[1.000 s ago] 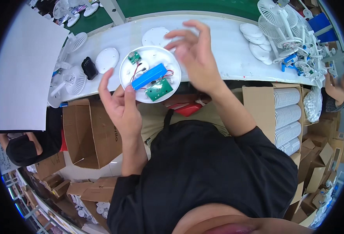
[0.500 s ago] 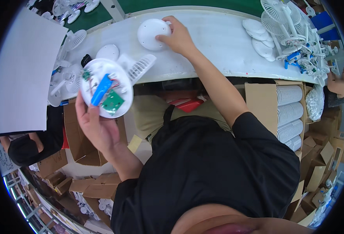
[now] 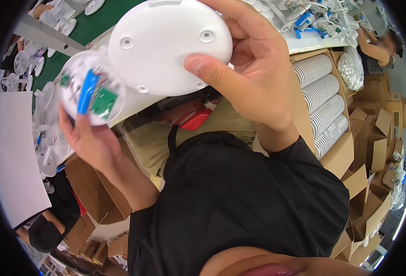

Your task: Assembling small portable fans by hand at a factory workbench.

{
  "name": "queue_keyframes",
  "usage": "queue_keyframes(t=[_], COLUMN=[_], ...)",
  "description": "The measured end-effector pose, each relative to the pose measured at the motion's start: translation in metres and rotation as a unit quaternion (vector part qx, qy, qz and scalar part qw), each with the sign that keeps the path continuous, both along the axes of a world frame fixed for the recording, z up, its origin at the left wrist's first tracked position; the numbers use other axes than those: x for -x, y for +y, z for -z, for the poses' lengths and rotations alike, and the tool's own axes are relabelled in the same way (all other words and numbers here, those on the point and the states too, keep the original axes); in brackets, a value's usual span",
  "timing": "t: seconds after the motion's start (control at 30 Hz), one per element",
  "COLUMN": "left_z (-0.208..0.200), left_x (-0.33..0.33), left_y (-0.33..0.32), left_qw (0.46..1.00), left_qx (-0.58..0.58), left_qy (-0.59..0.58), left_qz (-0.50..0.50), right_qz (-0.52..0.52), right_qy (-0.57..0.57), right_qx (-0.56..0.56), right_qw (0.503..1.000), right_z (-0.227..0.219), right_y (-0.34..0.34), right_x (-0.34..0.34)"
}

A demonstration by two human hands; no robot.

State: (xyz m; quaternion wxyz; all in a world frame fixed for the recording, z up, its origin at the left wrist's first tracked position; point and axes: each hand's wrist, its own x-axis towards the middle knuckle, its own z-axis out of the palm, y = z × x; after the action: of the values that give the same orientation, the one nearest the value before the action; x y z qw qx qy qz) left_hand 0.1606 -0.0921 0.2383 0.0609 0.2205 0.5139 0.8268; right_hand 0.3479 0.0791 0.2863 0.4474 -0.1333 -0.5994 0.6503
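Observation:
My left hand [image 3: 95, 142] grips a round white fan base [image 3: 75, 85] by its lower edge, thumb on the near side. The base's inner side faces up, showing a blue battery [image 3: 88, 92], a green circuit board [image 3: 104, 102] and thin wires. Closer to the camera, my right hand [image 3: 258, 78] is closed on a white round cover [image 3: 166, 46] with several recessed screw holes. Its thumb presses the cover's face while the fingers go behind the rim. The cover overlaps the base's right edge in the view; whether they touch, I cannot tell.
A heap of white fan parts with blue batteries [image 3: 304, 19] lies at the table's far right. Below it stands a carton of stacked ribbed discs [image 3: 322, 92]. White fans [image 3: 55, 140] and a white panel [image 3: 16, 147] are at left. A person [image 3: 373, 60] sits far right.
My right hand has lifted the white cover off the table and brought it close to the camera, beside the base. My left hand still holds the base, now farther left. The view has turned.

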Motion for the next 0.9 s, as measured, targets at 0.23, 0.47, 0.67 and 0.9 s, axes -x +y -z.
queue_keyframes(t=[0.23, 0.47, 0.67, 0.9], left_z=[0.012, 0.01, 0.016, 0.007], left_x=[-0.049, -0.065, -0.061, -0.066], left_y=[0.05, 0.048, 0.045, 0.041], left_qw=[0.989, 0.98, 0.978, 0.981], left_qx=[0.124, 0.154, 0.154, 0.005], left_qy=[0.048, 0.089, 0.094, -0.052], left_qz=[0.066, 0.085, 0.102, 0.187], right_qz=[-0.068, -0.027, -0.035, -0.022], right_qy=[-0.033, 0.006, 0.007, -0.048], right_qx=[0.065, 0.002, 0.039, 0.03], right_qw=[0.995, 1.0, 0.999, 0.998], right_z=[0.021, 0.043, 0.041, 0.033], right_y=[0.013, 0.008, 0.006, 0.001], right_x=[-0.017, 0.006, 0.017, 0.017])
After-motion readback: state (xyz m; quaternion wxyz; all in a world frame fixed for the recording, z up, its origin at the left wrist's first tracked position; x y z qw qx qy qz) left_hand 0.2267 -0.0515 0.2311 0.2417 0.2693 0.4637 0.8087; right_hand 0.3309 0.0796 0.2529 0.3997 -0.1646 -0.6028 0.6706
